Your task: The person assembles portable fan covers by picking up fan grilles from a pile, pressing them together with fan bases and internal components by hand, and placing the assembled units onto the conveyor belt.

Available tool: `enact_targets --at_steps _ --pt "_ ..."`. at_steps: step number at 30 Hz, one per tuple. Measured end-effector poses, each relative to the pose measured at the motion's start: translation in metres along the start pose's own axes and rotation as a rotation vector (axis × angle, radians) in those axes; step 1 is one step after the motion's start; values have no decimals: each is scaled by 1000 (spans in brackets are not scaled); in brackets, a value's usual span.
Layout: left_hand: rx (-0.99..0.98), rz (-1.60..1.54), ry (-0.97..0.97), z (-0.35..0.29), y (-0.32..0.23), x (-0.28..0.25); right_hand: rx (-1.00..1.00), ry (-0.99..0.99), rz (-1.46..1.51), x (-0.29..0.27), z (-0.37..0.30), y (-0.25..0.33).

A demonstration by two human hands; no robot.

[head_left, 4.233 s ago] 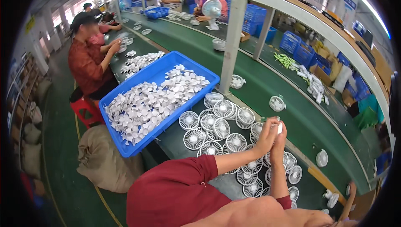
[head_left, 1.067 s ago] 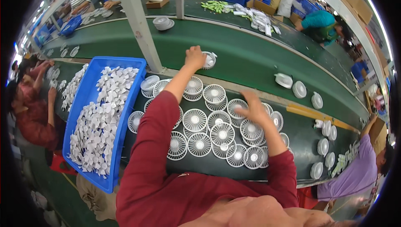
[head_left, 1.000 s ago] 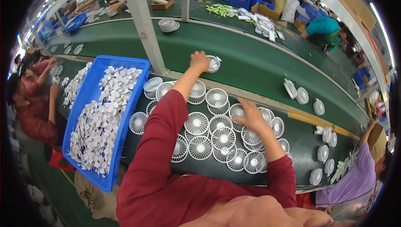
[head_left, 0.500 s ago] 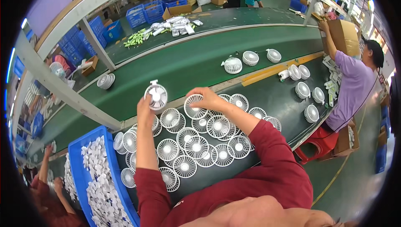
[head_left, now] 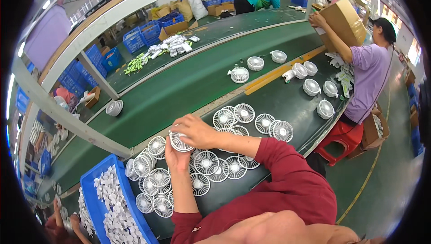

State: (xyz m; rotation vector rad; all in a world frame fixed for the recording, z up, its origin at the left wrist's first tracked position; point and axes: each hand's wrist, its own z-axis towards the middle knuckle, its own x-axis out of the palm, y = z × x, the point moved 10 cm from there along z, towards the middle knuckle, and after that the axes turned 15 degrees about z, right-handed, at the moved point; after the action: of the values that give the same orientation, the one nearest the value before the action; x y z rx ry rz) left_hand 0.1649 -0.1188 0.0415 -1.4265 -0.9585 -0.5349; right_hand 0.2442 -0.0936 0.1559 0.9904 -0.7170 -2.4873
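Observation:
My left hand [head_left: 178, 159] is closed around a small white fan [head_left: 180, 142] from below, above the near table. Over its top my right hand [head_left: 197, 131] is closed on a round white fan grille, which lies against the fan's front. My fingers partly cover both, so I cannot tell whether the grille is seated. Below and around my hands, many loose white grilles [head_left: 207, 162] lie spread and overlapping on the dark tabletop [head_left: 265, 152].
A blue tray [head_left: 117, 165] of small white parts stands left of the grilles. Beyond runs a green conveyor [head_left: 179, 80] with white fans [head_left: 239, 75]. A metal post [head_left: 74, 120] rises at left. At right, a person in purple [head_left: 370, 71] holds a cardboard box [head_left: 343, 22].
My right hand has brought the grille left onto the fan in my left hand; before, they were apart. The person at right has raised and tilted the box leftward. My view has shifted.

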Motion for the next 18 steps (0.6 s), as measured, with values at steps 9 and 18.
enact_targets --at_steps 9,18 --pt "198 218 -189 -24 -25 1 54 92 159 30 -17 3" --pt "1078 1198 -607 -92 -55 52 273 24 754 43 -17 11"
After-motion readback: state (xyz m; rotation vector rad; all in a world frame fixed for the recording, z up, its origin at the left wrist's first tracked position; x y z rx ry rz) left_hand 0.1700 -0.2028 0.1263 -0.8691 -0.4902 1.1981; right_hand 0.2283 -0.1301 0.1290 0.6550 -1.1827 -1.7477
